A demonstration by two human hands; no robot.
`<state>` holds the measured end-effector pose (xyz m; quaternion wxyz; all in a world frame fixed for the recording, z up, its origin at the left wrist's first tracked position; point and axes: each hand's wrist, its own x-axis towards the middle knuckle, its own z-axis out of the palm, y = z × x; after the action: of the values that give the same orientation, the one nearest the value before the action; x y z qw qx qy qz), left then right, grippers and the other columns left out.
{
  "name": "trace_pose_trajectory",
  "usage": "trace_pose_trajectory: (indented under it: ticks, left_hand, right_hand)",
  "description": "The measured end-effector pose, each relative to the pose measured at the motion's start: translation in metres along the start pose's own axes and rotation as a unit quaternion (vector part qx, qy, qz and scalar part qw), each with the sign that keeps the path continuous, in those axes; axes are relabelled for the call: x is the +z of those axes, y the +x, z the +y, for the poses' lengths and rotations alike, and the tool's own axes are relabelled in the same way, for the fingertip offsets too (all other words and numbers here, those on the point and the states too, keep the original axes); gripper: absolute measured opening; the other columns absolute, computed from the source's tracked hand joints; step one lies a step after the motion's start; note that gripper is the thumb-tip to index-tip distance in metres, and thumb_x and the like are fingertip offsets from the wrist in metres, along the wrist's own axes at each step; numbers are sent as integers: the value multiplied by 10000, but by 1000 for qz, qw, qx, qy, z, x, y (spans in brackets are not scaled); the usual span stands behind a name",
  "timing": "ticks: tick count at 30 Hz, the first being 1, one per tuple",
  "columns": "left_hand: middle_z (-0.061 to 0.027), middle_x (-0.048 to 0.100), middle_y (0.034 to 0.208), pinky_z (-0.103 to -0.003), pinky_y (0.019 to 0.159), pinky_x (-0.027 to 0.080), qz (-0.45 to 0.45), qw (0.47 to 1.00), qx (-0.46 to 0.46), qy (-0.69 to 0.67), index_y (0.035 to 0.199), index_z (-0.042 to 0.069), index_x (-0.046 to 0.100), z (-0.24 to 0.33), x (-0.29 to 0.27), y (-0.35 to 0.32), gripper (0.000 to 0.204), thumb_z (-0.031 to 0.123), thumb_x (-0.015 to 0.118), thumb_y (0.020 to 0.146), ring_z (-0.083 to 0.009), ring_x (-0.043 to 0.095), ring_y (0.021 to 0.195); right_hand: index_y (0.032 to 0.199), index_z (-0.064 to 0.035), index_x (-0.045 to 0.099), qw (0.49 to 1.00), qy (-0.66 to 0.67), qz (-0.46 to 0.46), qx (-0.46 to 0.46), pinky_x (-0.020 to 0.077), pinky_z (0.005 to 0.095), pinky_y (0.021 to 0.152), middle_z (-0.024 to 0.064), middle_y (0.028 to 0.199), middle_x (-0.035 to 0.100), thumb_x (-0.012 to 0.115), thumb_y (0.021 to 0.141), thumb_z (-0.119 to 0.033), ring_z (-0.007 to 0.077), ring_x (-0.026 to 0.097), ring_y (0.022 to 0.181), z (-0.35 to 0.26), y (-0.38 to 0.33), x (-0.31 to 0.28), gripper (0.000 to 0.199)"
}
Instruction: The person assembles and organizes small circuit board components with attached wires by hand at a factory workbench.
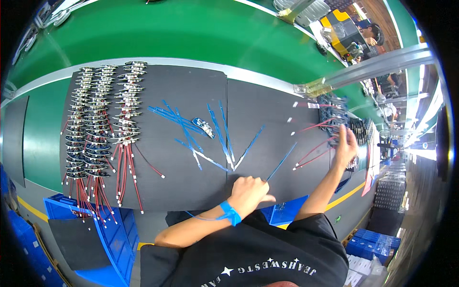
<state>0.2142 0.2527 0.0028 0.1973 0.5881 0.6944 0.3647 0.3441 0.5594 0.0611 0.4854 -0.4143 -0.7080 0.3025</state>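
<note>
Head view: a thin blue strip [282, 161] is pinned at its near end under the fingertips of the left hand [248, 193], which is loosely curled on the dark mat [191, 186], thumb pointing right. A blue wrist strap [230, 213] is worn behind that hand. Beyond the left fingers, more blue strips [217, 138] and a small circuit board [203, 127] are laid out. The right hand [345, 146] is stretched far right, fingers closed among red-wired parts [315, 155]; exactly what is gripped cannot be told. Well left of both hands, rows of wired boards [98, 129] are stacked.
</note>
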Motion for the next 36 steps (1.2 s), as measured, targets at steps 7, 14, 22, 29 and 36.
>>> trace_pose_trajectory:
  ticks: [7,14,22,29,36]
  left_hand:
    - [-54,532,591,-323,521,440,306,945,-111,-41,697,15,609,12,-141,-32,165,82,581,845,-184,540,524]
    - [-44,653,851,-255,662,491,-33,874,-227,-429,1110,-37,579,-27,-143,-27,312,217,584,929,-69,572,724]
    - [-25,638,831,-229,627,488,292,719,-238,-584,984,5,595,-43,-99,-47,292,268,468,991,-59,579,721]
    - [-14,615,809,-224,608,477,280,720,-291,-564,1058,1,562,-52,-103,-54,387,353,412,1001,-60,566,690]
    - [1,596,757,-210,556,421,349,679,-275,-584,965,-9,602,-47,-95,-48,454,405,418,992,-32,507,651]
  right_hand:
    - [835,78,664,916,-15,-387,-106,443,245,438,95,767,653,718,727,-24,122,597,565,-107,-3,8,159]
    - [982,-7,670,609,61,-775,-156,475,278,538,81,757,693,707,795,-108,160,639,606,-179,-83,166,216]
    - [914,15,615,676,166,-697,174,499,257,509,80,701,642,595,908,-225,156,626,589,-128,-165,140,241]
    - [742,24,612,625,99,-774,24,466,314,469,101,536,596,606,910,-259,206,619,488,-150,-179,143,328]
    - [712,19,594,633,115,-765,4,442,338,442,88,511,573,554,940,-270,216,589,456,-157,-191,133,370]
